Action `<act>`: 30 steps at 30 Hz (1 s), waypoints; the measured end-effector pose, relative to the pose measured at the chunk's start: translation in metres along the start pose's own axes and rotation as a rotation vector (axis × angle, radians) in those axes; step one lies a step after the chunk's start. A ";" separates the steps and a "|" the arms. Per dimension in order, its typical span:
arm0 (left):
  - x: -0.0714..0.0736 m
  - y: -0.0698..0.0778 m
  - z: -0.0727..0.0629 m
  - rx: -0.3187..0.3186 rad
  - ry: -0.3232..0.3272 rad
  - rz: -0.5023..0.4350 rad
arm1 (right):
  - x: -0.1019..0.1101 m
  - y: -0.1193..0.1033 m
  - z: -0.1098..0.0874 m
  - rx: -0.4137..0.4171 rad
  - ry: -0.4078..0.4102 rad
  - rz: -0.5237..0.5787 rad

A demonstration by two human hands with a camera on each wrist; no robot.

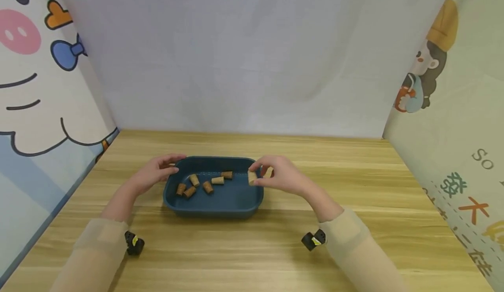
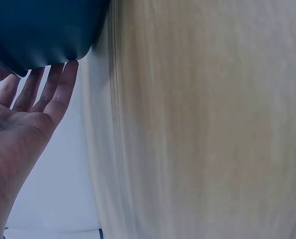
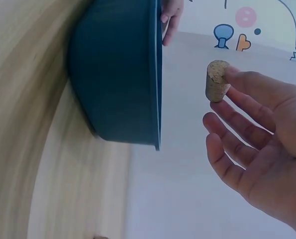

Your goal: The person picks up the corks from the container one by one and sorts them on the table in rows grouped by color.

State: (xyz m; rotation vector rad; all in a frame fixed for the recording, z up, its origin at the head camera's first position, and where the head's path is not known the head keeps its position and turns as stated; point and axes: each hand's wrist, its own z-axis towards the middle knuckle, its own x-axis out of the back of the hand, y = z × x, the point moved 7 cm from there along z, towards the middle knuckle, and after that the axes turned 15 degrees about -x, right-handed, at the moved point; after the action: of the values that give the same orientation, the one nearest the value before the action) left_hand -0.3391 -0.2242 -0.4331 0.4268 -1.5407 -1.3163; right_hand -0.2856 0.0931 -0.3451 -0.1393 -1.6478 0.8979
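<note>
In the head view, my right hand (image 1: 281, 176) pinches a light cork stopper (image 1: 252, 177) between thumb and fingers, above the right end of a dark blue tray (image 1: 214, 213). The right wrist view shows the same tapered cork stopper (image 3: 216, 89) at the fingertips, apart from the tray (image 3: 115, 74). Several more cork stoppers (image 1: 208, 187), some light and some darker brown, lie loose on the tray's floor, mostly in its left half. My left hand (image 1: 151, 176) is at the tray's left end. Its fairly straight fingers (image 2: 63, 92) touch the outer wall in the left wrist view.
The tray stands on a wood-grain table (image 1: 236, 257). Behind the table hangs a pale cloth (image 1: 244, 64), with printed cartoon panels on the left (image 1: 35, 86) and right (image 1: 453, 121). Small black devices sit at both wrists.
</note>
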 end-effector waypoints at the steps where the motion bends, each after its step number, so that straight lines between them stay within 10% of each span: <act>1: 0.000 -0.001 -0.001 0.001 -0.001 0.002 | 0.003 0.001 -0.002 0.002 0.004 0.000; 30: -0.001 -0.008 -0.003 0.020 0.013 -0.012 | 0.061 0.067 -0.045 -0.104 0.210 -0.007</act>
State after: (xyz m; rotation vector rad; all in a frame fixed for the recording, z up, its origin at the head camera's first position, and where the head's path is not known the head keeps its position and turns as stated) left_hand -0.3385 -0.2275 -0.4406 0.4572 -1.5435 -1.3062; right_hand -0.2896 0.1943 -0.3379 -0.2894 -1.4980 0.7650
